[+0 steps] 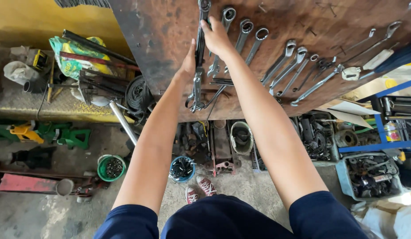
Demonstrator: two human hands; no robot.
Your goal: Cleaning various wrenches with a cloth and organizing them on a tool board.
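A rusty brown board [161, 40] hangs in front of me with a row of steel wrenches on it. Both my hands reach up to one long combination wrench [198, 75] at the left end of the row. My left hand [188, 62] presses its palm against the wrench's left side. My right hand [215, 37] grips the upper shaft just below the ring end. More ring wrenches [246, 33] hang right beside it, and several open-end wrenches [285, 59] hang further right.
Below on the concrete floor stand a green bucket [111, 167] and a blue bucket [182, 169] of small parts, green jack stands [68, 135], a floor jack [221, 148], a crate of metal parts [369, 175] and a blue shelf frame [382, 128]. My red sneakers [201, 188] show below.
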